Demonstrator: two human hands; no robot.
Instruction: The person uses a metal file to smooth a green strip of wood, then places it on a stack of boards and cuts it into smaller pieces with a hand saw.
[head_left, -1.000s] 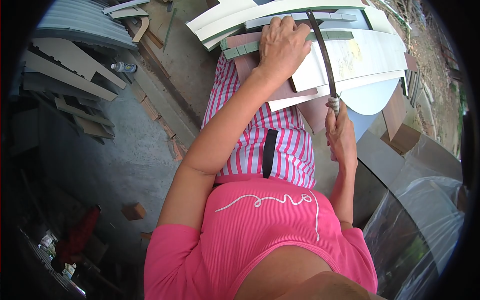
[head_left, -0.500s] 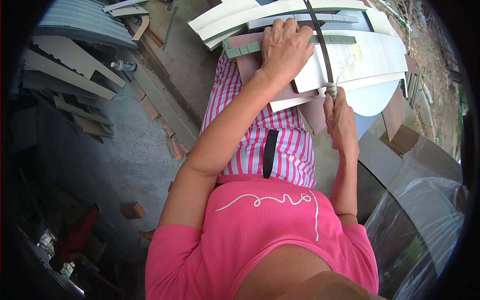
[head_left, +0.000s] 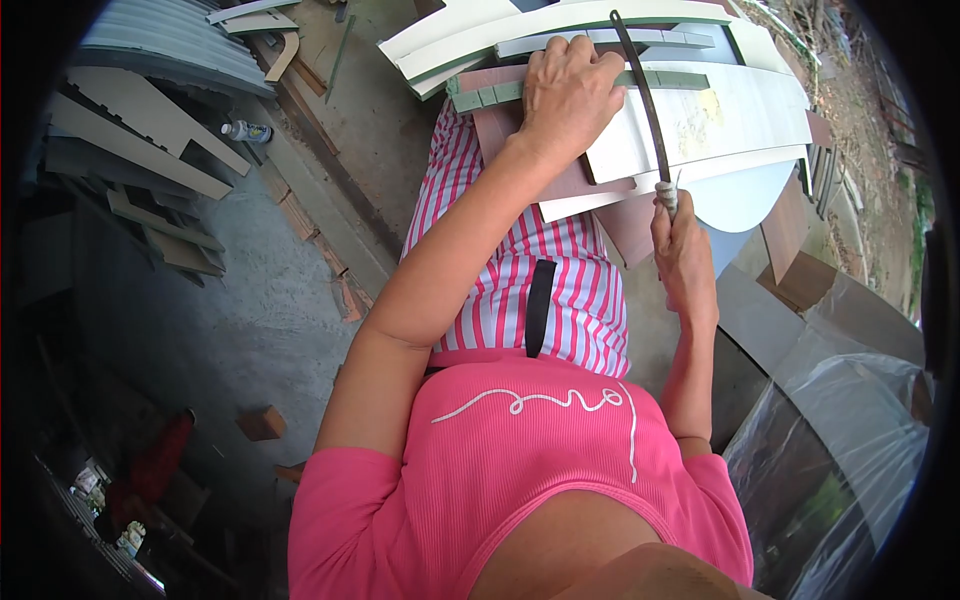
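Note:
My right hand (head_left: pixel 683 255) is closed round the wrapped handle of a narrow saw (head_left: pixel 645 100), whose thin dark blade points away from me and has a small hole at its tip. The blade crosses a green-edged strip (head_left: pixel 675 80) with cuts across it, lying on white panels (head_left: pixel 660 135). My left hand (head_left: pixel 570 95) is closed over this strip, to the left of the blade, and presses it onto the panels. Its fingertips curl over the far side, so the underside of the grip is hidden. A second notched strip (head_left: pixel 620 38) lies just beyond.
Curved white boards (head_left: pixel 560 25) are stacked at the far side. Cut panels (head_left: pixel 150 130) and a bottle (head_left: pixel 247 131) stand on the left. Plastic sheeting (head_left: pixel 840 420) hangs over boards at the right. A small brown block (head_left: pixel 262 422) sits on the floor.
My right hand has drawn the saw back toward my body, and the blade's tip has come into view. My left hand stays in nearly the same place on the strip.

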